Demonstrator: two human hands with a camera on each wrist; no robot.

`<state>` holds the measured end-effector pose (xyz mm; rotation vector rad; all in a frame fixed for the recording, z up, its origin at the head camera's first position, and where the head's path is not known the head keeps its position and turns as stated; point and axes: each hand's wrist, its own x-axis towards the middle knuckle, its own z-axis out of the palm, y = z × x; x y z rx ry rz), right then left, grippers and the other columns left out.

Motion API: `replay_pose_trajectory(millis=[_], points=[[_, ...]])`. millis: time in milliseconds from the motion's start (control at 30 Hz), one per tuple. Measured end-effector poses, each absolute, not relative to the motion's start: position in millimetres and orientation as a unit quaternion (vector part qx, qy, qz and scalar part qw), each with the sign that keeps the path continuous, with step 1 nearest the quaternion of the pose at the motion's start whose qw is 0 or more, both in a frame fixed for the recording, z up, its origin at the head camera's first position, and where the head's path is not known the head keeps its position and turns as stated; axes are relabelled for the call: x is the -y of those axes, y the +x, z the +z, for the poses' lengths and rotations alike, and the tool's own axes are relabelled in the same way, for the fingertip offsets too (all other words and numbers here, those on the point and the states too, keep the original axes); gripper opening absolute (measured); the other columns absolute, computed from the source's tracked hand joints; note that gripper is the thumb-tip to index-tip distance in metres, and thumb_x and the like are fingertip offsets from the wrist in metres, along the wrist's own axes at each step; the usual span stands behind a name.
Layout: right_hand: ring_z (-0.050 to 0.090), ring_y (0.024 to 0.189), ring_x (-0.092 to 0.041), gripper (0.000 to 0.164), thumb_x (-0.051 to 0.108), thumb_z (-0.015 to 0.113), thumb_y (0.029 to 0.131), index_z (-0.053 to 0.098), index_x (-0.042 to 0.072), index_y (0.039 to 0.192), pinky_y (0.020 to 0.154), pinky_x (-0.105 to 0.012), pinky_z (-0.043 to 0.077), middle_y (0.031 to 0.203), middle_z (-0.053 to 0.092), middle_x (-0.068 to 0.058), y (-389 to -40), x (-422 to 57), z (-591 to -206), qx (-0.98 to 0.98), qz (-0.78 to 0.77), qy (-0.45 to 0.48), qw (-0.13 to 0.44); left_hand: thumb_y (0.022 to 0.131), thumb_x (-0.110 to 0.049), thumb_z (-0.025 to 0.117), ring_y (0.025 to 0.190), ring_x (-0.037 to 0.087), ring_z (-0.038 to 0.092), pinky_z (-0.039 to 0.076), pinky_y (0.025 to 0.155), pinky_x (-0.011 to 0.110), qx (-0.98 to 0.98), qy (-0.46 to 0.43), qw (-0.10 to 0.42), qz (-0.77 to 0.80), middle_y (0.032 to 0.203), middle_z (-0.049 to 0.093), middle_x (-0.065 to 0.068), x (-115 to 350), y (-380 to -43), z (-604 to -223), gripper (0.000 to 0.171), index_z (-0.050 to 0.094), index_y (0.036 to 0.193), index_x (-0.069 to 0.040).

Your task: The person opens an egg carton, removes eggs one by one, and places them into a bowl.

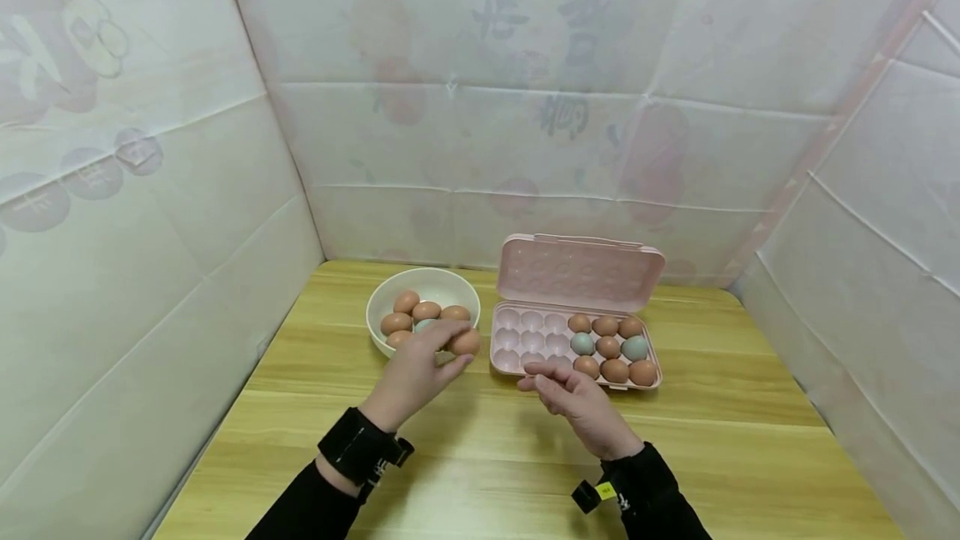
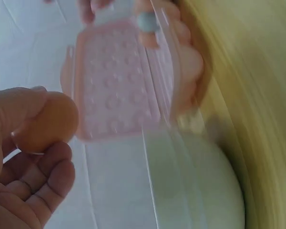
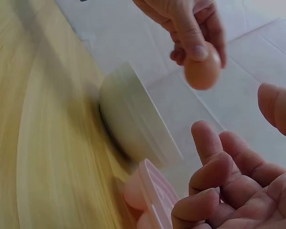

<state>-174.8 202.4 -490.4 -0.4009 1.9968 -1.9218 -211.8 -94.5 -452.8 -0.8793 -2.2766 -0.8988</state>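
Note:
My left hand (image 1: 416, 373) pinches a brown egg (image 1: 465, 342) between thumb and fingers, raised near the right rim of a cream bowl (image 1: 378, 340). The same egg (image 2: 55, 121) fills the grip in the left wrist view. In the bowl lie several brown eggs (image 1: 396, 323) and a pale green one (image 1: 424, 325). My right hand (image 1: 577, 407) holds nothing, its fingers loosely bent at the front edge of a pink egg box (image 1: 506, 372). Brown and green eggs (image 1: 607, 347) fill the right half of the box; the visible hollows on the left hold none.
The lid (image 1: 577, 273) of the egg box stands raised behind it. Everything rests on a wooden table (image 1: 495, 473). White printed sheets (image 1: 450, 140) wall the table in at the back and both sides.

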Motion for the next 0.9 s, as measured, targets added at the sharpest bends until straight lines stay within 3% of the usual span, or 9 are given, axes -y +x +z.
replay_pose_trajectory(millis=[100,300,567,733,900], points=[[0.053,0.096,-0.01,0.052,0.027,0.053,0.114,0.047,-0.008,0.153,0.083,-0.028,0.04,0.13,0.074,-0.006,-176,-205,-491,-0.718,-0.666,-0.128,0.156,0.083,-0.007,0.092,0.088,0.016,0.074,0.065,0.076,0.03,0.861,-0.291,0.252,-0.334,0.106,0.075,0.007,107,-220,-453,0.045,0.072,0.123,-0.002],[0.067,0.113,-0.008,0.05,0.027,0.062,0.11,0.056,-0.006,0.147,0.095,-0.022,0.052,0.133,0.071,-0.022,-178,-212,-491,-0.787,-0.601,-0.102,0.092,0.086,-0.006,0.089,0.075,0.011,0.062,0.059,0.07,0.03,0.879,-0.27,0.213,-0.331,0.085,0.068,0.001,123,-239,-458,0.025,0.07,0.103,-0.007],[0.066,0.093,-0.007,0.038,0.02,0.076,0.101,0.071,-0.001,0.132,0.079,-0.022,0.054,0.11,0.078,-0.008,-185,-230,-496,-0.89,-0.438,-0.102,-0.073,0.092,-0.011,0.085,0.093,0.015,0.065,0.059,0.085,0.034,0.907,-0.228,0.108,-0.336,0.107,0.071,0.002,130,-256,-466,0.025,0.066,0.108,-0.011],[0.062,0.087,-0.006,0.035,0.021,0.078,0.1,0.073,0.001,0.129,0.074,-0.021,0.051,0.106,0.077,-0.007,-189,-242,-498,-0.899,-0.416,-0.09,-0.104,0.097,-0.014,0.081,0.083,0.016,0.057,0.05,0.075,0.028,0.909,-0.205,0.057,-0.359,0.091,0.06,0.0,130,-263,-468,0.022,0.059,0.097,-0.011],[0.057,0.082,-0.008,0.034,0.024,0.079,0.1,0.074,0.003,0.126,0.072,-0.021,0.05,0.103,0.076,-0.006,-193,-251,-499,-0.908,-0.399,-0.061,-0.112,0.097,-0.019,0.082,0.074,0.014,0.053,0.049,0.072,0.03,0.93,-0.215,0.073,-0.29,0.083,0.056,-0.003,127,-269,-471,0.024,0.059,0.092,-0.015]])
